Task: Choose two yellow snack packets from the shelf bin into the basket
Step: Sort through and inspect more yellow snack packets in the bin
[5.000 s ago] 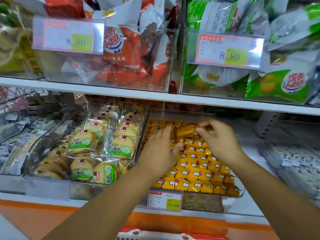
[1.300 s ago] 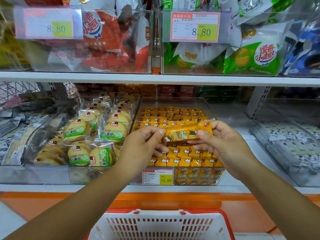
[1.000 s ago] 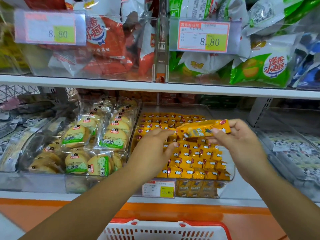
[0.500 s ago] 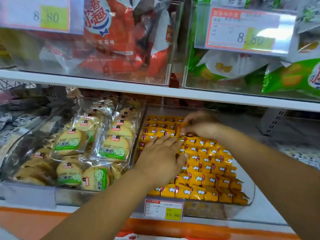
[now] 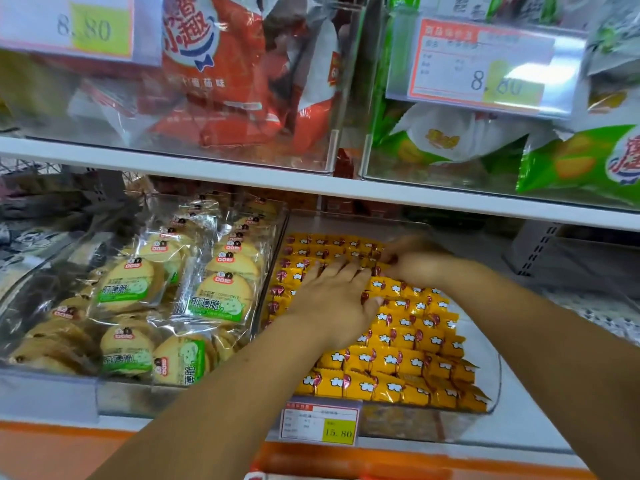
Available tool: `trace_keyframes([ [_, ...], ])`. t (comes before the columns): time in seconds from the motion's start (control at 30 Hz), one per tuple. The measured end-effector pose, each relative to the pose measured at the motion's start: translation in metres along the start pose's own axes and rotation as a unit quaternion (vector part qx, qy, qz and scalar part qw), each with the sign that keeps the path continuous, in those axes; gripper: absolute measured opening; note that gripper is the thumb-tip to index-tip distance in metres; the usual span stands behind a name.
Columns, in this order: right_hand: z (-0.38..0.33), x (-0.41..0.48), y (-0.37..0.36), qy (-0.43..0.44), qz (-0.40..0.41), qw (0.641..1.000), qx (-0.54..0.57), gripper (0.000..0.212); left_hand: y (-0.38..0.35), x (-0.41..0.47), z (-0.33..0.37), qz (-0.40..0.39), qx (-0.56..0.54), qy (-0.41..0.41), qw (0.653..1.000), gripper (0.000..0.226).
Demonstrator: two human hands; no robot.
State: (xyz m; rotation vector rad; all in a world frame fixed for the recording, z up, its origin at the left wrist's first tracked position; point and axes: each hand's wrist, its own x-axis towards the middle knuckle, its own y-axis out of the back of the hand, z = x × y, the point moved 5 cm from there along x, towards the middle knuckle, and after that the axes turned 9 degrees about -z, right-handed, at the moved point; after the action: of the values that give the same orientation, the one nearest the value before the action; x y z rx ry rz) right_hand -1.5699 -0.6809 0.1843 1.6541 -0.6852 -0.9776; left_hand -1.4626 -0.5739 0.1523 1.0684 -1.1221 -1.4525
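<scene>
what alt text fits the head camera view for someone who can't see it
Two bare hands reach into a clear shelf bin of small yellow snack packets: the left hand lies flat on the rows, the right hand is at the back, its grip blurred. Round biscuit packs fill the bin to the left; a price tag reads 15.80.

Inside the clear bin (image 5: 496,375), the left hand (image 5: 332,299) lies flat on the yellow snack packets (image 5: 408,362); the blurred right hand (image 5: 412,263) touches the bin's back rows.

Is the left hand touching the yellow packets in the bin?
Touching. The head view shows the left hand lying flat, fingers spread, directly on the rows of yellow packets in the clear bin.
</scene>
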Motion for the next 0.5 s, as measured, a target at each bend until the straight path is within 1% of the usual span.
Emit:
trace_keyframes([
  [0.07,-0.003,-0.010,0.006,0.011,0.057,0.998,0.028,0.008,-0.002,0.000,-0.001,-0.010,-0.001,0.004,1.000,0.062],
  [0.1,-0.003,-0.018,0.011,0.022,0.094,0.994,0.048,0.005,-0.001,-0.002,-0.001,-0.010,-0.006,0.002,1.000,0.062],
  [0.17,-0.001,-0.039,0.017,0.042,0.156,0.982,0.093,0.012,0.004,-0.007,-0.001,0.013,-0.038,0.003,0.999,0.063],
  [0.23,0.000,-0.068,0.016,0.064,0.211,0.962,0.161,0.012,0.011,-0.016,-0.002,0.063,-0.101,0.009,0.993,0.066],
  [0.3,0.001,-0.098,0.010,0.097,0.254,0.926,0.261,0.022,0.017,-0.029,-0.003,0.103,-0.179,0.003,0.978,0.065],
  [0.33,0.001,-0.112,0.006,0.117,0.265,0.898,0.331,0.029,0.018,-0.035,-0.003,0.113,-0.218,-0.004,0.969,0.062],
  [0.4,0.003,-0.134,-0.004,0.149,0.252,0.838,0.460,0.035,0.021,-0.050,-0.004,0.137,-0.285,-0.017,0.949,0.050],
  [0.43,0.003,-0.142,-0.009,0.155,0.241,0.819,0.497,0.035,0.023,-0.058,-0.005,0.153,-0.317,-0.020,0.936,0.042],
  [0.5,0.005,-0.153,-0.021,0.153,0.225,0.795,0.542,0.033,0.029,-0.070,-0.006,0.169,-0.389,-0.030,0.905,0.021],
])
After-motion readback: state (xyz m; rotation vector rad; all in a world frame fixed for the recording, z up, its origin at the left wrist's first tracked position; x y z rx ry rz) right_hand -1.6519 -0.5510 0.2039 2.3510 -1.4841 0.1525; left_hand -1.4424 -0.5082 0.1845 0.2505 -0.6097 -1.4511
